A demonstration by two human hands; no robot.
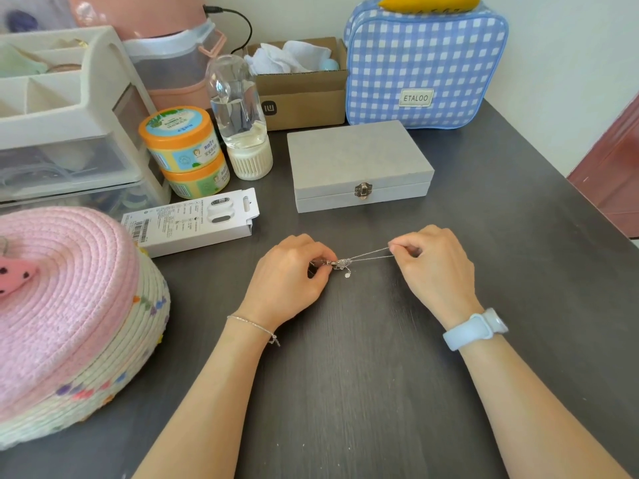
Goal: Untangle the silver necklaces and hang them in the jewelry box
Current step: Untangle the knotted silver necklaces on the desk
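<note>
Your two hands meet low over the middle of a dark grey table. Your left hand is curled, its fingertips pinching a small knotted cluster of silver necklaces. Your right hand, at three o'clock from that cluster, pinches two fine strands between thumb and forefinger and draws them taut. A tiny charm dangles just under the knot.

Judge these chains as nearly weightless, limp and slippery, and thin enough to kink or snap under a hard tug. Hold them near the knot with fingertips and tease the loops loose; avoid pulling the long strands apart.

The jewelry box, grey and flat, sits at twelve o'clock from your hands, well apart from them. Its lid is down and its metal clasp faces you, so it likely needs opening before anything is hung.

Readable writing: the blue checked bag at one o'clock carries a label reading "ETALOO". The cardboard box at twelve o'clock bears a small square logo. The orange-lidded tubs and white packet at ten o'clock carry print too small to read.
</note>
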